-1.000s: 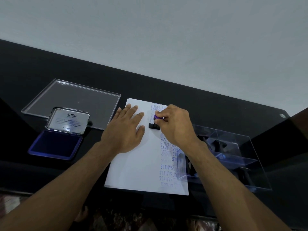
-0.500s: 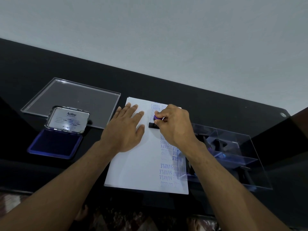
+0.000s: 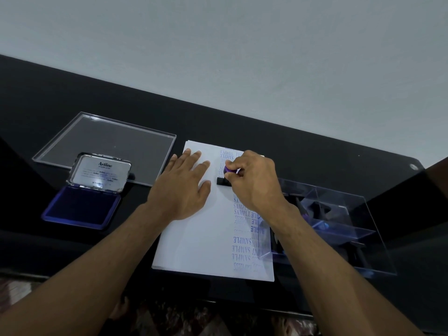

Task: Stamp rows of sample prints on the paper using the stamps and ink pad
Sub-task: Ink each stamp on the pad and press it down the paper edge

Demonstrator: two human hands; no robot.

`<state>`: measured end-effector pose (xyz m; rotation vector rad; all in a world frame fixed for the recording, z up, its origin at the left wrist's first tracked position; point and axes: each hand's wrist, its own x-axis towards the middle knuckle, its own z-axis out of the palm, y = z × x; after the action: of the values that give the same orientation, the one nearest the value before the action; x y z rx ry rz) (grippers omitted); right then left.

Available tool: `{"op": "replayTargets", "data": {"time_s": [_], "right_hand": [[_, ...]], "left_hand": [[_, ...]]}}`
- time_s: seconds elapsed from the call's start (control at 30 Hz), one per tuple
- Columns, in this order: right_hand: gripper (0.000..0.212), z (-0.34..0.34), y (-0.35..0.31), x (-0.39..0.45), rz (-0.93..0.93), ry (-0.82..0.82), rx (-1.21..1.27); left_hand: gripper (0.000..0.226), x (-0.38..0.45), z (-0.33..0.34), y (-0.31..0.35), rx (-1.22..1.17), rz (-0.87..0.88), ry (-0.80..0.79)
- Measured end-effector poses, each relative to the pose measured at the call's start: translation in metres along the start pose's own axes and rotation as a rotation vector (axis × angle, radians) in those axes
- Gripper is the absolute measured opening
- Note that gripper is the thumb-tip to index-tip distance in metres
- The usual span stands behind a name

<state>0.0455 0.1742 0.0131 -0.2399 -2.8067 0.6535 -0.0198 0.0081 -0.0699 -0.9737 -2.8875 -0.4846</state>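
Note:
A white sheet of paper [image 3: 201, 241] lies on the black table, with a column of blue SAMPLE prints down its right side. My left hand [image 3: 184, 187] lies flat on the upper left of the sheet, fingers spread. My right hand [image 3: 254, 183] grips a stamp [image 3: 224, 181] with a purple knob and a black base, which stands on the paper near the top of the printed column. An open blue ink pad [image 3: 80, 207] sits at the left, its silver lid tipped up behind it.
A clear plastic lid [image 3: 97, 134] lies flat behind the ink pad. A clear plastic box [image 3: 368, 214] holding more dark stamps stands right of the paper, its corner overlapping the sheet. The table's front edge runs along the bottom, and a pale wall stands behind.
Almost nothing differs: my right hand keeps the stamp down at the same spot on the paper, and my left hand stays flat on the sheet.

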Motion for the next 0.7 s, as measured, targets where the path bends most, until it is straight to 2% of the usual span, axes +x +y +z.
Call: {"op": "replayTargets", "data": {"time_s": [0.7], "right_hand": [[0.019, -0.0009, -0.0006, 0.0033, 0.014, -0.021, -0.017]], "left_hand": [[0.076, 0.0004, 0.0017, -0.0016, -0.003, 0.013, 0.016]]}}
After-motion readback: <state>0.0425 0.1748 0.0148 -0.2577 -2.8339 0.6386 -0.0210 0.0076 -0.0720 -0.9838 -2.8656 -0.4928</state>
